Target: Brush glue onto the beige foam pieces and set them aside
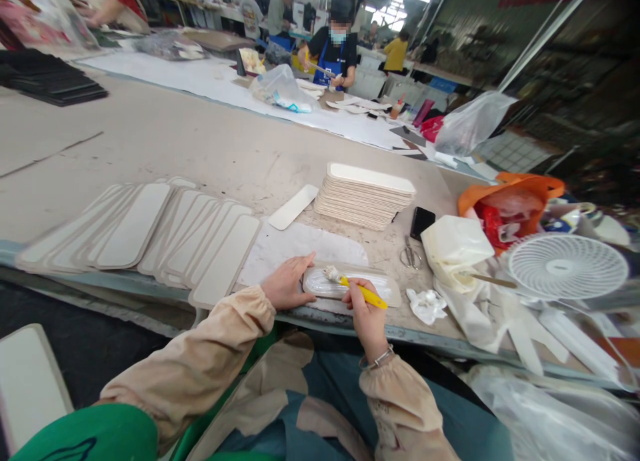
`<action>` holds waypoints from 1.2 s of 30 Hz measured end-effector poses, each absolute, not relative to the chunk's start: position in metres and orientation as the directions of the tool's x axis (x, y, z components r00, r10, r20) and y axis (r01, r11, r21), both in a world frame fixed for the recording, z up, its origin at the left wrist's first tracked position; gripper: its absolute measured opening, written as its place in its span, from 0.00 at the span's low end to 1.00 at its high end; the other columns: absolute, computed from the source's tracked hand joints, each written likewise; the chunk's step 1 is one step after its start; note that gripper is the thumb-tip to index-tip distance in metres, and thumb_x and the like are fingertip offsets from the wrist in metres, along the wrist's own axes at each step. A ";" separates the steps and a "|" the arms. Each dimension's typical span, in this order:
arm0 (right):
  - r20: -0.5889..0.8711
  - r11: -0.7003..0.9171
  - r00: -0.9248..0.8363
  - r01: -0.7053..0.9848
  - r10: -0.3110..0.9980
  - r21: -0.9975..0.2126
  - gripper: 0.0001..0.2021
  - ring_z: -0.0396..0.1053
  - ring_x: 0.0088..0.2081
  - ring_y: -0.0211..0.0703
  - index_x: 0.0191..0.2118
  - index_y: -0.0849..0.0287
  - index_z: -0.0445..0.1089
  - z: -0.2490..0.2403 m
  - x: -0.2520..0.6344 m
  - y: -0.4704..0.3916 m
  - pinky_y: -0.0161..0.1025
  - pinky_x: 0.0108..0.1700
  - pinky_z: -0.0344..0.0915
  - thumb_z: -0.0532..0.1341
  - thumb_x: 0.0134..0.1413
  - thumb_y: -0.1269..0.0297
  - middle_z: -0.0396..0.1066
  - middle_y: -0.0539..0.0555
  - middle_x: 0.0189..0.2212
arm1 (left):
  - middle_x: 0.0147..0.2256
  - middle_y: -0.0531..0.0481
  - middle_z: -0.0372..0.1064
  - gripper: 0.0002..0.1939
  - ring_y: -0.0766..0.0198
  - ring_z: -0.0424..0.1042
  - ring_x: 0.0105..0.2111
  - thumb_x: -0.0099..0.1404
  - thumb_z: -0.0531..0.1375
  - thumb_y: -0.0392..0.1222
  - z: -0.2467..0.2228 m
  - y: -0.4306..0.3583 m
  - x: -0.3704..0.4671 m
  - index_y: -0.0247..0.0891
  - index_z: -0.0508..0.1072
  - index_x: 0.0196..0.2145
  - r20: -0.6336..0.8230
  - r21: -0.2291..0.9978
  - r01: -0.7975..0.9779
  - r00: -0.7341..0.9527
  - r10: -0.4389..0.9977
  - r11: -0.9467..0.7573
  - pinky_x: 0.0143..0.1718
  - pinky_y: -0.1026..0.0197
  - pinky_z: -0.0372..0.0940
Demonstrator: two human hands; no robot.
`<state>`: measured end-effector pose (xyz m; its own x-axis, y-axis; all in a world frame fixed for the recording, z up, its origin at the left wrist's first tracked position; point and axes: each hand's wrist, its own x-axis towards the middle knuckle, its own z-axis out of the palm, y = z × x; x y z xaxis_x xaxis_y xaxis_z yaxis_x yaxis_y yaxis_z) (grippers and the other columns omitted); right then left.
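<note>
A pale oblong panel (377,285) lies flat near the table's front edge, its upper face partly coated with something glossy and wet. At its left end rests my left hand (289,282), thumb and fingers spread apart against the panel's edge. My right hand (367,311) grips a yellow-handled brush (376,299), whose whitish bristles touch the panel left of its middle. Under the panel is a white sheet (300,247). Behind it stands a tall stack of similar panels (357,197), with a single loose panel (293,207) leaning toward its left side.
Overlapping panels (225,261) fan out at the left. To the right are scissors (411,254), a black phone (423,222), a white container (455,244), an orange bag (510,191) and a white fan (565,266). A person (333,54) works across the table.
</note>
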<state>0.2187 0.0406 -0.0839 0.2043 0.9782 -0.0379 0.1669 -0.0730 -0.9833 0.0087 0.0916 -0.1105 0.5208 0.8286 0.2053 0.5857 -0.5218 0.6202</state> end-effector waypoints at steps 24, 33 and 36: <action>0.027 -0.189 0.625 0.276 0.780 -0.942 0.14 0.64 0.21 0.38 0.35 0.60 0.68 -0.090 0.322 0.030 0.37 0.28 0.62 0.61 0.51 0.53 0.68 0.48 0.21 | 0.53 0.39 0.63 0.49 0.49 0.60 0.56 0.51 0.67 0.49 -0.109 0.092 0.009 0.34 0.48 0.63 0.204 0.591 0.601 0.534 0.820 -0.538 0.59 0.46 0.54; 0.012 -0.025 0.405 0.086 0.914 -0.996 0.14 0.63 0.22 0.38 0.37 0.60 0.67 -0.091 0.274 0.018 0.36 0.26 0.62 0.60 0.53 0.53 0.66 0.48 0.21 | 0.54 0.39 0.63 0.47 0.48 0.59 0.57 0.51 0.67 0.50 -0.110 0.092 0.010 0.36 0.49 0.63 0.201 0.575 0.616 0.531 0.823 -0.538 0.59 0.45 0.54; -0.007 -0.031 0.234 0.097 0.972 -0.995 0.13 0.63 0.23 0.38 0.37 0.59 0.67 -0.093 0.253 0.016 0.37 0.27 0.62 0.59 0.55 0.53 0.67 0.48 0.21 | 0.55 0.38 0.62 0.47 0.49 0.59 0.57 0.52 0.66 0.50 -0.110 0.092 0.010 0.35 0.50 0.62 0.194 0.564 0.627 0.532 0.825 -0.537 0.59 0.46 0.54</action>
